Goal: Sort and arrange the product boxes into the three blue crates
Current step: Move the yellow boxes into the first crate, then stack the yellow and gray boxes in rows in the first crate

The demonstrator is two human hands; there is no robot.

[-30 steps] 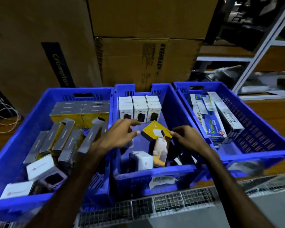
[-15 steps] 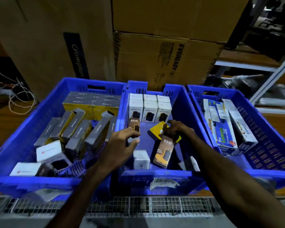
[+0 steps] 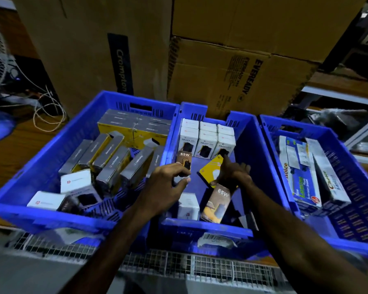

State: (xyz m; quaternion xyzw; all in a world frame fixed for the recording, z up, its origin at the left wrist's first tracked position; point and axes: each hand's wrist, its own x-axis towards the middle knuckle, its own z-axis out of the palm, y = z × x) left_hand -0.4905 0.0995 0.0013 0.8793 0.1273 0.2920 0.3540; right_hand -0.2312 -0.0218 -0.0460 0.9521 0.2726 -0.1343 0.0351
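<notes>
Three blue crates stand side by side: left crate (image 3: 51, 145), middle crate (image 3: 251, 149), right crate (image 3: 353, 170). In the middle crate, a row of white Halley boxes (image 3: 206, 143) stands at the back. My left hand (image 3: 168, 185) grips a brown 65W box (image 3: 184, 158) upright just in front of that row. My right hand (image 3: 234, 172) holds a yellow box (image 3: 211, 168) between thumb and index finger, its fingertip reaching the white row. A second 65W box (image 3: 217, 202) and a small white box (image 3: 188, 205) lie nearer me.
The left crate holds several grey-and-yellow Lapcare boxes (image 3: 113, 162) and white boxes (image 3: 74, 183). Long blue-and-white boxes (image 3: 300, 172) fill the right crate. Large cardboard cartons (image 3: 232, 77) stand right behind the crates. A wire rack edge (image 3: 179, 266) runs in front.
My left hand left the yellow box and closed on the brown 65W box by the white row. My right hand carried the yellow box toward the back. The view came closer.
</notes>
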